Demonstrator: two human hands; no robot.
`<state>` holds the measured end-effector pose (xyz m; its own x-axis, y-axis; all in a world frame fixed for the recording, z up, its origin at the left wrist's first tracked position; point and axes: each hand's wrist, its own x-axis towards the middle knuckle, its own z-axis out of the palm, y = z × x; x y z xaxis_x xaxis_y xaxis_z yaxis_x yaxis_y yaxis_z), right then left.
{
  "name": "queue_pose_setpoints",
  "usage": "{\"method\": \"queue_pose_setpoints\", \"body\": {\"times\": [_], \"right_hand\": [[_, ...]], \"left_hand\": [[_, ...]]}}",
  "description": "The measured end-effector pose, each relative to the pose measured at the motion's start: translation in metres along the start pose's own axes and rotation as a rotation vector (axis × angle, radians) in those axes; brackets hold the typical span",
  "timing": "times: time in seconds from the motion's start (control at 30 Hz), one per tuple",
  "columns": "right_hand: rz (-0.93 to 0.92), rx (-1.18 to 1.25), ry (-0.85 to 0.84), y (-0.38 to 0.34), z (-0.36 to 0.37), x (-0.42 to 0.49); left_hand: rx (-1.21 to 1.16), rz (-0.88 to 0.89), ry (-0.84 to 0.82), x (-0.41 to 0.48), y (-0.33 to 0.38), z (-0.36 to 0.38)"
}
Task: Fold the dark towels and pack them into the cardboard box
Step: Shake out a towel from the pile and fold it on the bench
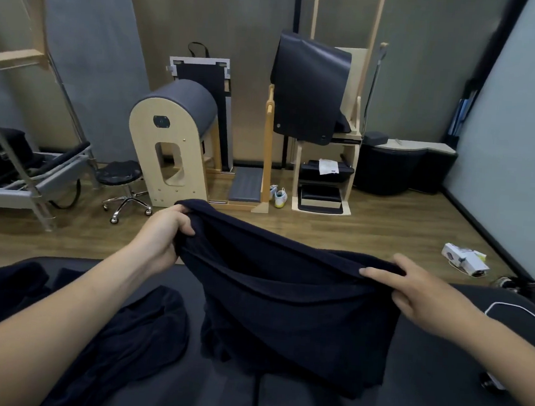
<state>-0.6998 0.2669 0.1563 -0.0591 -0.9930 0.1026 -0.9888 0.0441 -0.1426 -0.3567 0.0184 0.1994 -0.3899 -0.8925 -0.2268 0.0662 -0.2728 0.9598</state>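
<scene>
Head view, looking down over both forearms: holding one dark towel (283, 306) up by its top edge and stretching it between the two hands above a dark padded table (420, 400). Gripping the upper left corner with the left hand (168, 230), fingers curled round a bunch of cloth, thumb pressing over the front of it. Pinching the same edge farther along with the right hand (413, 288), one finger lying along the hem, the others tucking beneath it. Clamping the cloth on both sides, then, not merely touching it.

Sagging in a shallow curve between the two grips, hanging in loose doubled layers, trailing its lower end onto the table just in front of the body. Sitting higher at the left corner than at the right, so tilting across the span.

Lying crumpled at the left, partly under the left forearm: more dark towels (141, 330), unfolded, resting on the table and well apart from any fingers.

Judging the step as the opening of a fold: squaring up one towel, with no finished fold showing yet. Calling next, most likely, for levelling the top edge, pulling out the slack, then bringing the two held points together or lowering the cloth flat onto the table to crease it.

Not showing the cardboard box anywhere in this view, so leaving the packing spot unknown. Lying on the wooden floor at the right: only a small white carton (465, 260), apparently unrelated packaging.
</scene>
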Motion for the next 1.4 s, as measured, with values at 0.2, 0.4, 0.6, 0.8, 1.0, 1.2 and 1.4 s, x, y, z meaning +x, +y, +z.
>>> {"method": "queue_pose_setpoints", "body": {"times": [0.2,0.4,0.6,0.8,1.0,1.2,1.4], "right_hand": [[-0.031,-0.190,-0.112,-0.017,-0.029,0.001],[0.122,-0.121,-0.074,0.009,-0.041,0.001],[0.173,-0.006,0.187,0.029,-0.053,0.013],[0.152,0.093,0.228,0.032,-0.056,0.013],[0.077,0.155,0.332,0.038,-0.065,0.008],[0.092,0.037,0.499,0.045,-0.072,0.015],[0.181,0.161,0.719,0.043,-0.076,0.020]], "left_hand": [[0.361,0.152,-0.006,0.004,0.014,-0.002],[1.439,0.412,-0.309,0.003,0.045,-0.029],[1.565,0.375,-0.310,-0.001,0.066,-0.024],[1.591,0.381,-0.171,0.003,0.069,-0.029],[1.370,0.357,-0.062,0.008,0.070,-0.041],[1.466,0.254,-0.073,0.004,0.070,-0.040],[1.235,0.247,-0.137,-0.006,0.072,-0.039]]}}
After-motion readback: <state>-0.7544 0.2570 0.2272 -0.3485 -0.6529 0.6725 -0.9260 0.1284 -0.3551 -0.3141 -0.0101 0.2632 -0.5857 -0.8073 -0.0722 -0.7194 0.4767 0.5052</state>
